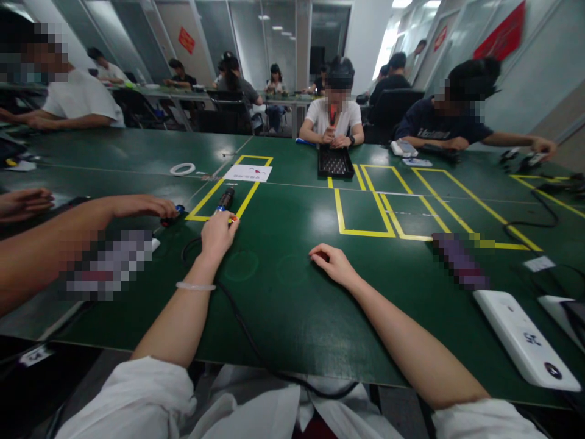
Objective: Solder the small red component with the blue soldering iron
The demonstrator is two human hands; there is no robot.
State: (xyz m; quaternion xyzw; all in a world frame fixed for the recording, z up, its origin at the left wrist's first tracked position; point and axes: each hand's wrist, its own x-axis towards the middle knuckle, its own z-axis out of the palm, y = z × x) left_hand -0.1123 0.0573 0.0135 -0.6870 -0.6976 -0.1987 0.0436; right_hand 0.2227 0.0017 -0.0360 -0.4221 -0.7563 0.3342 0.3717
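My left hand (218, 235) reaches forward over the green table (292, 305), its fingers closed round the near end of a black tool (225, 200) that lies inside a yellow taped rectangle. A black cable (247, 338) runs from that spot back toward me. My right hand (333, 262) rests on the table to the right, fingers loosely curled, with nothing in it. A pale bracelet sits on my left wrist.
A neighbour's forearm and hand (137, 207) stretch in from the left, next to a small dark object. A white card (248, 173), a tape ring (183, 169) and a black tray (335, 162) lie farther off. White boxes (525, 338) sit at right. Several people work around the tables.
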